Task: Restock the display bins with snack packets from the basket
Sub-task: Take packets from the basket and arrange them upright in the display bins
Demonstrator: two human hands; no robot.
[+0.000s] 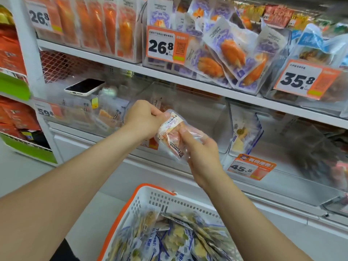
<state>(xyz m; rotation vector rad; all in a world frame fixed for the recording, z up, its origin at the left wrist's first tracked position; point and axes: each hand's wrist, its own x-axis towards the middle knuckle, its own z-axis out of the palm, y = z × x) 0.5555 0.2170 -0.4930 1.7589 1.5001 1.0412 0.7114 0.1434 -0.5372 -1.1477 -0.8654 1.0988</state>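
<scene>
Both hands grip one packet (pixel 170 130). The left hand (pixel 145 117) is fisted over its upper end, back of the hand toward the camera, fingers curled tight on the top edge. The right hand (pixel 201 149) takes the lower end, with the thumb pressed on the front and the fingers wrapped behind. The packet is clear plastic with a pale label band across it and orange-pink contents. It is tilted and held in the air between the hands.

It hangs in front of the middle shelf, before a clear bin (pixel 197 110) that looks nearly bare, though blur makes the inside hard to read. Just right of that stands another bin (pixel 228 129) with a blue-edged pack (pixel 243 132) leaning upright inside, and a 45.8 tag (pixel 251 167) below it. To the left, a third bin (pixel 79 117) holds pale packs. A phone (pixel 84 87) lies on top of it, and a 59.8 tag (pixel 47 111) sits on its front.

Below the forearms is the basket (pixel 150 196), white and slotted with an orange rim. It is full of blue-and-yellow packs (pixel 169 240) lying flat and overlapping.

On the upper shelf, a row of orange packs (pixel 98 25) stands upright at left. Purple packs (pixel 226 53) are heaped loosely in the middle bin behind a 26.8 tag (pixel 166 45). A 35.8 tag (pixel 305 79) marks the bin at right.
</scene>
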